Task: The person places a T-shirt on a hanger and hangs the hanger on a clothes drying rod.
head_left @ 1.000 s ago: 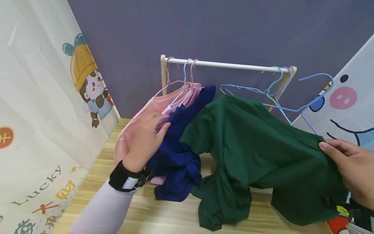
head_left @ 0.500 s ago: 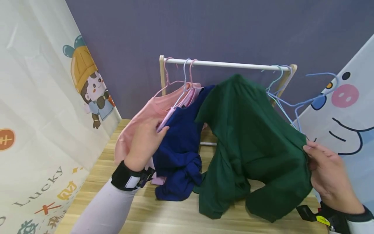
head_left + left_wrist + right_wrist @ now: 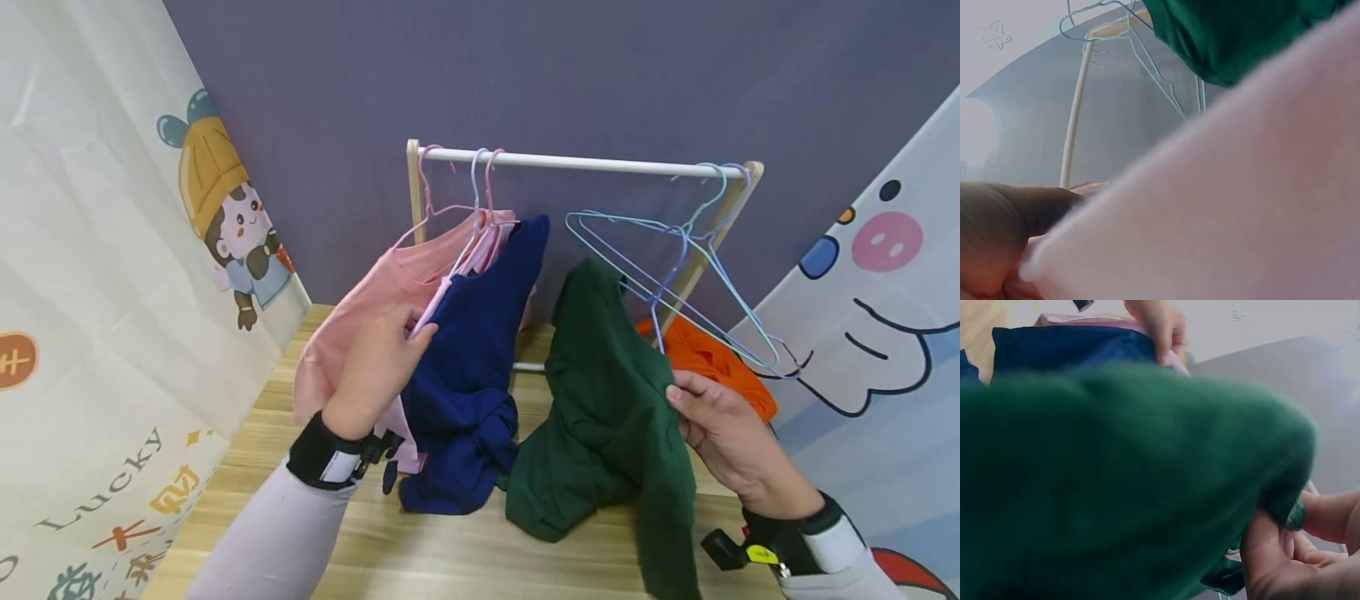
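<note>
My right hand (image 3: 738, 442) pinches the shoulder of a dark green shirt (image 3: 600, 408), which hangs folded sideways from a blue hanger (image 3: 666, 279). That hanger's hook lies in front of the empty hangers, below the rail; whether it touches them I cannot tell. Between thumb and fingers, my left hand (image 3: 382, 358) holds the shoulder of a pale lilac garment (image 3: 432, 307) hanging on the rack. Right beside it hangs a navy shirt (image 3: 472, 350), with a pink shirt (image 3: 352, 333) on the left. In the right wrist view, green cloth (image 3: 1135, 475) hides most of the scene.
The rack's white rail (image 3: 585, 162) runs between wooden posts. Empty mint (image 3: 637, 221) and lavender hangers hang at its right end. An orange garment (image 3: 712, 358) lies behind my right hand. Wooden tabletop (image 3: 450, 558) lies below, with printed curtains at both sides.
My right hand has carried the green shirt and blue hanger leftward, turning the shirt sideways. The orange garment has come into view. My left hand has closed on the lilac shoulder.
</note>
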Demonstrator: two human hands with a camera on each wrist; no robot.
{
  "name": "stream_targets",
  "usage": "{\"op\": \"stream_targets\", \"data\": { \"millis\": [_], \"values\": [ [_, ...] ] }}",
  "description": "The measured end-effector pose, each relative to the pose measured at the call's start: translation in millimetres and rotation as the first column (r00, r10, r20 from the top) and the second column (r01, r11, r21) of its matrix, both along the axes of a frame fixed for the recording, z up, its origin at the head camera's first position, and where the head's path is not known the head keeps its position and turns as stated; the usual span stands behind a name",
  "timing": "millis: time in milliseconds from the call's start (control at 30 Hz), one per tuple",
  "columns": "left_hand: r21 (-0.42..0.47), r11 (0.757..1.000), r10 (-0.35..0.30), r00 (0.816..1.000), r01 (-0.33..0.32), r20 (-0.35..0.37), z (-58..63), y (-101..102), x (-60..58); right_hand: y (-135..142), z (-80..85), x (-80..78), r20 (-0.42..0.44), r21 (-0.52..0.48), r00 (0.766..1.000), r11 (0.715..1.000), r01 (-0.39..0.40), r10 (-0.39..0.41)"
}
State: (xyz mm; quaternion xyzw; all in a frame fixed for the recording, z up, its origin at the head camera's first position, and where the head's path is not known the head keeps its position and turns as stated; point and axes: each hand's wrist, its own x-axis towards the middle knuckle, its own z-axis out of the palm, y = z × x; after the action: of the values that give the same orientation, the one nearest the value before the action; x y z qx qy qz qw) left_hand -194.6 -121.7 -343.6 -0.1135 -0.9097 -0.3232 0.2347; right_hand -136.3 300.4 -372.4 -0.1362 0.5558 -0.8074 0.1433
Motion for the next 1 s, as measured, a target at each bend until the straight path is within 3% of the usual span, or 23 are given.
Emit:
{"op": "stream_targets", "data": {
  "millis": [200,400,567,800,1000],
  "values": [
    [0.027,1.0,-0.012,1.0,0.013,-0.007,-1.1,1.1,-1.2,-24.5,5.4,-8.3,-0.073,0.17,0.997,0.985,0.038,-0.026],
    [0.043,0.999,-0.011,1.0,0.011,-0.01,0.0,1.1,-1.5,-53.5,34.2,-24.2,-0.16,0.29,0.982,0.946,0.147,-0.103],
    [0.048,0.999,-0.015,1.0,0.014,0.01,1.7,1.4,-1.8,-72.6,61.4,-38.5,-0.229,0.289,0.963,0.935,0.204,-0.139],
    [0.041,0.999,-0.009,1.0,0.008,0.011,3.5,1.0,0.5,-108.9,94.3,-63.8,-0.221,0.28,0.961,0.933,0.227,-0.167],
    [0.039,0.999,-0.004,1.0,0.004,0.0,2.7,1.6,2.1,-133.2,93.0,-84.0,-0.192,0.254,0.963,0.938,0.236,-0.19]
  ]
}}
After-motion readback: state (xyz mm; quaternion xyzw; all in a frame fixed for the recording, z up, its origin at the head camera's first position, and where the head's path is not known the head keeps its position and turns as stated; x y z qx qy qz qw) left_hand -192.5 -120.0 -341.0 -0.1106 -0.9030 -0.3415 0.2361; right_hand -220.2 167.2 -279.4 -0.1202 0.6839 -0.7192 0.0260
